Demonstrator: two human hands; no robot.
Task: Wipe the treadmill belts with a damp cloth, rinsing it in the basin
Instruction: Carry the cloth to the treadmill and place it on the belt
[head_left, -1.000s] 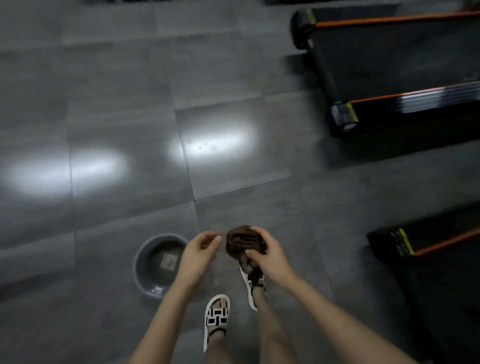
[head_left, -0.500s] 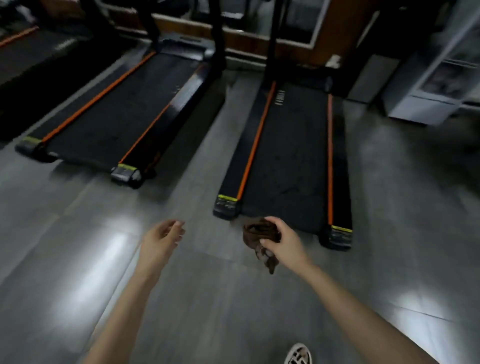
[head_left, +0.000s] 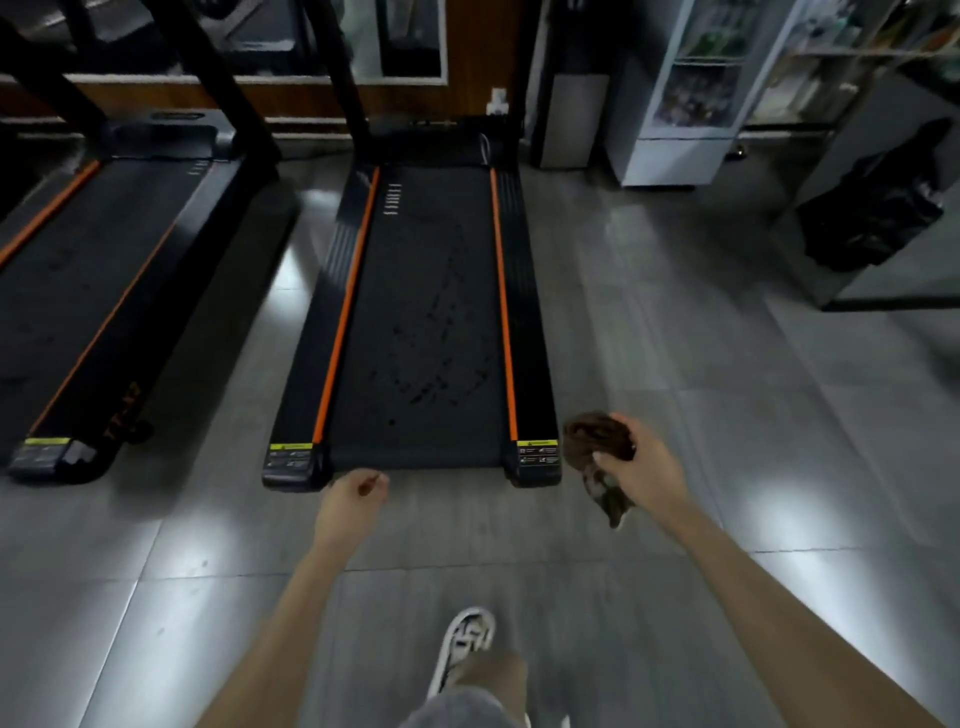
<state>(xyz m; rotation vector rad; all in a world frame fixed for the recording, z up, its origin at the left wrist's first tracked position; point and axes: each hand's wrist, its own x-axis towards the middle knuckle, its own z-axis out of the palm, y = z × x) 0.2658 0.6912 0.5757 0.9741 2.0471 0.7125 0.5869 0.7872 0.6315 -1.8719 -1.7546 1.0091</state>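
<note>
Grey tiled floor (head_left: 675, 353), glossy, with pale light patches (head_left: 795, 499); brown wood-panelled wall (head_left: 467, 47) at the back; white glass-door cabinet (head_left: 680, 104) at rear right, shelving (head_left: 852, 57) beside it, black bag-like heap (head_left: 878, 213) below.

Head view – forward-down, standing height, facing treadmill (head_left: 421, 322) rear end.

Orange lettering (head_left: 122, 411) on left treadmill (head_left: 78, 312), blurred, yellow warning labels (head_left: 537, 443), unreadable

Cut off and unreadable
Left of the middle treadmill (head_left: 421, 322), its neighbour (head_left: 93, 312) runs off frame; the near right corner label (head_left: 537, 452) is too small to read; the right hand (head_left: 644, 467) hides part of the cloth (head_left: 592, 441).
</note>
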